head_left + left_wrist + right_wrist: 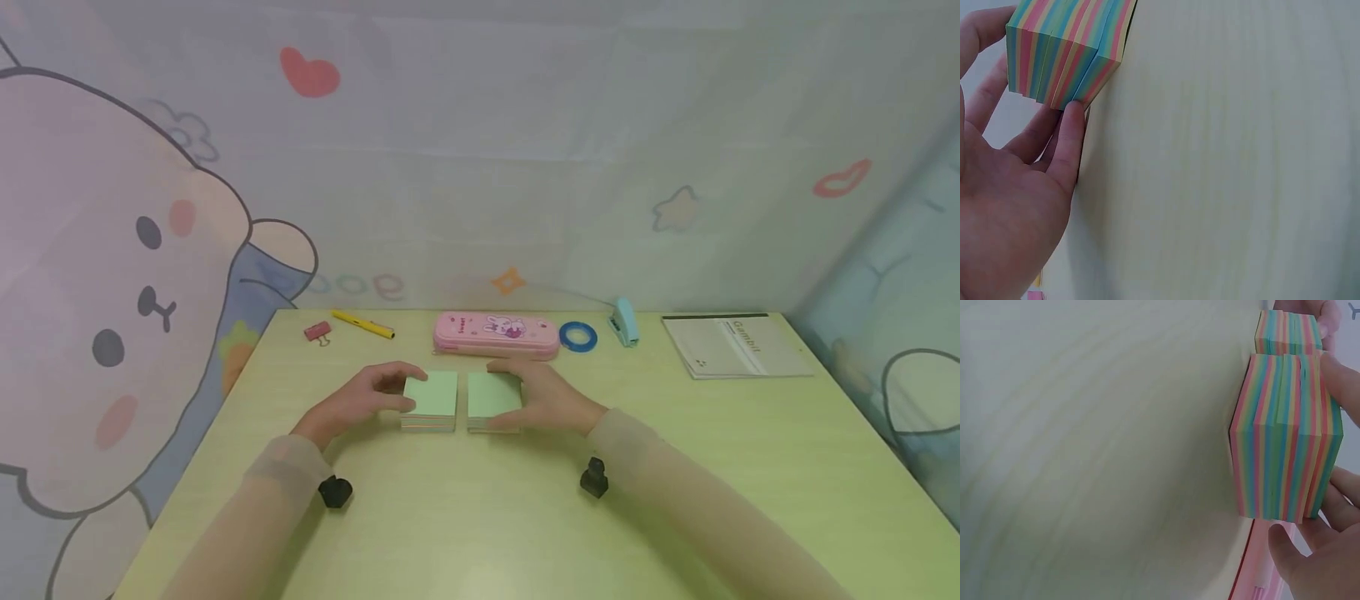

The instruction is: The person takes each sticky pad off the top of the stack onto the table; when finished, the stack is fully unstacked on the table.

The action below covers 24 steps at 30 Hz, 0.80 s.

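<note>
Two stacks of square paper note pads stand side by side, pale green on top, with a narrow gap between them. My left hand [358, 402] holds the left note stack [432, 395] from its left side, thumb at the near side and a finger at the far side. The right note stack [491, 395] is spanned by my right hand [553, 398], thumb in front and fingers behind. Striped pink, yellow, green and blue sides show on the left note stack [1054, 59] in the left wrist view and the right note stack [1282, 440] in the right wrist view.
Behind the stacks lies a pink pencil case [495, 335], with blue tape [578, 337] and a light-blue stapler [624, 323] to its right. A notebook [731, 346] is far right. A red binder clip [317, 332] and yellow pen [363, 324] lie back left.
</note>
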Available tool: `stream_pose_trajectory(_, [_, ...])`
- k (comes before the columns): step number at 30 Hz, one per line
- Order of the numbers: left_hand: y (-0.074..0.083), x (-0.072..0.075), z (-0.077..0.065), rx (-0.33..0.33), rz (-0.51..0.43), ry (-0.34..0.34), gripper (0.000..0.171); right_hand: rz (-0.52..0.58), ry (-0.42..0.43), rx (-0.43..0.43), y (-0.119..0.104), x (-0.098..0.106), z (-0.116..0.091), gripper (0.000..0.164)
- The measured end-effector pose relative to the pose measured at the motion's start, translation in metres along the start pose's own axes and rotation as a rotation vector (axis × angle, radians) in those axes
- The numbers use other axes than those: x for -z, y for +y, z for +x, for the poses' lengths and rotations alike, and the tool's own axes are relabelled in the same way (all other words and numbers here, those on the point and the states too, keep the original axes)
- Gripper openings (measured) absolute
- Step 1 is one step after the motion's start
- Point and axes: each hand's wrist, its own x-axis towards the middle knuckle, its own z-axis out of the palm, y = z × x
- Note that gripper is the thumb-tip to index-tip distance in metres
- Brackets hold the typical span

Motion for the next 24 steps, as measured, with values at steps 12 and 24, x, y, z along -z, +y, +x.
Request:
stream_pose_trajectory(12, [-0.002,-0.001,0.0,-0.008,-0.005,0.011,0.044,0.069,0.024,-0.006,0.006,-0.006,0.0,0.092])
stream_pose_trajectory(24, [-0.004,-0.001,0.0,-0.021,-0.005,0.008,0.045,0.102,0.062,-0.08,0.009,0.008,-0.015,0.095])
